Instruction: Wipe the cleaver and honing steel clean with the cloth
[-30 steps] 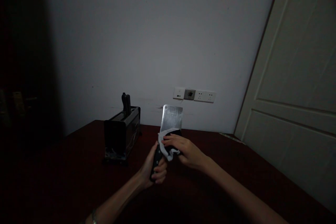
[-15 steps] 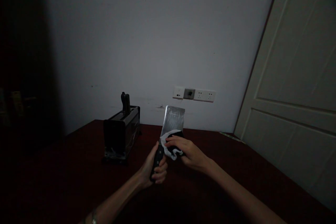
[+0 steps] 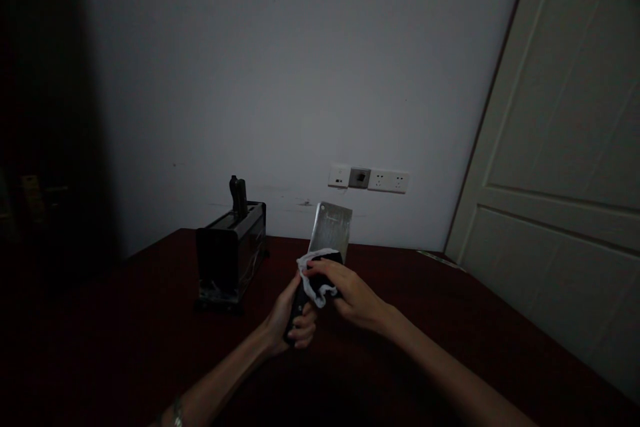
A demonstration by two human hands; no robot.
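Note:
A cleaver (image 3: 332,225) is held up above the table, its broad metal blade pointing away from me. My left hand (image 3: 286,321) is wrapped round its black handle. In my right hand (image 3: 351,290) is a black and white cloth (image 3: 315,283), pressed against the lower blade where it meets the handle. The cloth and fingers cover that part of the blade, and one white fold hangs down beside the handle.
A black and metal knife block (image 3: 233,257) stands to the left on the dark red table (image 3: 395,347), with black handles (image 3: 239,195) rising from its top. Wall sockets (image 3: 389,181) sit behind the cleaver. A pale panelled door (image 3: 555,213) is at the right.
My right hand has slid the cloth slightly left and down over the blade's base, onto the top of the handle. My left hand keeps its hold, nearly still.

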